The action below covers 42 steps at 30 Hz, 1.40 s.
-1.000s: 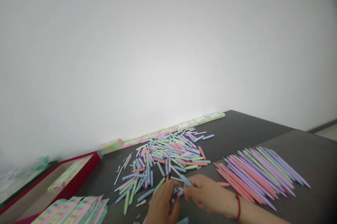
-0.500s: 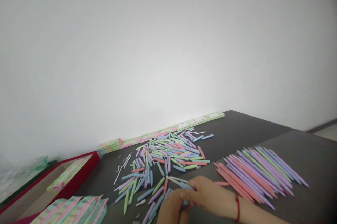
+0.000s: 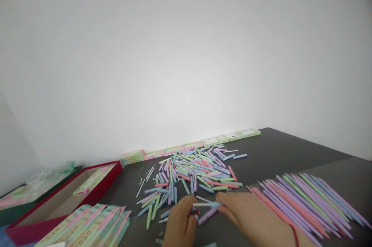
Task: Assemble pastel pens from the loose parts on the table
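My right hand (image 3: pixel 247 214) pinches a light blue pen piece (image 3: pixel 215 204) with a thin white refill (image 3: pixel 201 204) sticking out to the left. Close beside it, my left hand (image 3: pixel 180 222) has its fingers closed on a small blue pen part (image 3: pixel 194 208), mostly hidden by the fingers. The refill's tip reaches near the left fingers; whether it touches the blue part I cannot tell. Beyond both hands lies a loose heap of pastel pen parts (image 3: pixel 200 165). A purple pen part (image 3: pixel 207 216) rests on the table between the hands.
Rows of pastel pens (image 3: pixel 308 204) lie at the right on the dark table (image 3: pixel 279 150). Printed packets (image 3: pixel 93 223) overlap at front left, near a red box (image 3: pixel 109 179) with a carton inside. Flat printed boxes (image 3: pixel 232 136) line the wall. White refills (image 3: pixel 145 181) lie left of the heap.
My hands have drawn apart, showing the blue piece and refill between them. The view has shifted, so the table sits slightly lower and the red box shows more.
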Available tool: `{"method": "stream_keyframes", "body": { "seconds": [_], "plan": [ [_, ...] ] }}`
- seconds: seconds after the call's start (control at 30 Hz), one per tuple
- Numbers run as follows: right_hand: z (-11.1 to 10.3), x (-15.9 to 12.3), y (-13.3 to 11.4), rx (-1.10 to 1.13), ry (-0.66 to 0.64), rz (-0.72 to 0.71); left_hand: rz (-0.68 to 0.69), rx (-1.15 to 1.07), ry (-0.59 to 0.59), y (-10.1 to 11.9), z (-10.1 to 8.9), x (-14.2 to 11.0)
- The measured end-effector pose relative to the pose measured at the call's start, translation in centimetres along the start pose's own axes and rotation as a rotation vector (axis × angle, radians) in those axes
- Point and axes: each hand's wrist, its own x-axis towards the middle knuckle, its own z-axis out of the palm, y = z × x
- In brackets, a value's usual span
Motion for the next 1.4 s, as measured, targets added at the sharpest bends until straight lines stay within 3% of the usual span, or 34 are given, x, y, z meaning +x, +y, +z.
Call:
{"method": "stream_keyframes", "body": {
  "seconds": [0.1, 0.27, 0.37, 0.6, 0.73, 0.97, 1.2, 1.4],
  "plan": [
    [0.3, 0.1, 0.2, -0.067, 0.033, -0.010, 0.065, 0.109, -0.011, -0.2, -0.1, 0.0],
    [0.1, 0.2, 0.1, -0.107, 0.009, 0.018, -0.003, 0.312, -0.108, 0.3, -0.9, 0.3],
    [0.6, 0.4, -0.2, -0.137, -0.016, 0.028, 0.031, 0.380, -0.182, 0.7, -1.0, 0.4],
    [3.5, 1.2, -0.2, -0.207, -0.138, 0.028, 0.082, 0.515, -0.411, 1.4, 0.8, 0.5],
    [3.1, 1.2, 0.0, -0.207, -0.178, 0.031, 0.097, 0.489, -0.502, 1.3, 1.3, 0.5],
    [1.1, 0.6, -0.6, -0.150, -0.224, 0.010, 0.051, 0.476, -0.559, 1.2, 1.6, 0.5],
    [1.9, 0.7, -0.3, -0.135, -0.233, -0.008, -0.007, 0.575, -0.649, 3.0, 1.3, 1.0],
    [3.0, 0.4, 1.2, -0.013, -0.241, -0.106, -0.015, 0.564, -0.657, 3.8, 1.1, 1.0]
  ]
}}
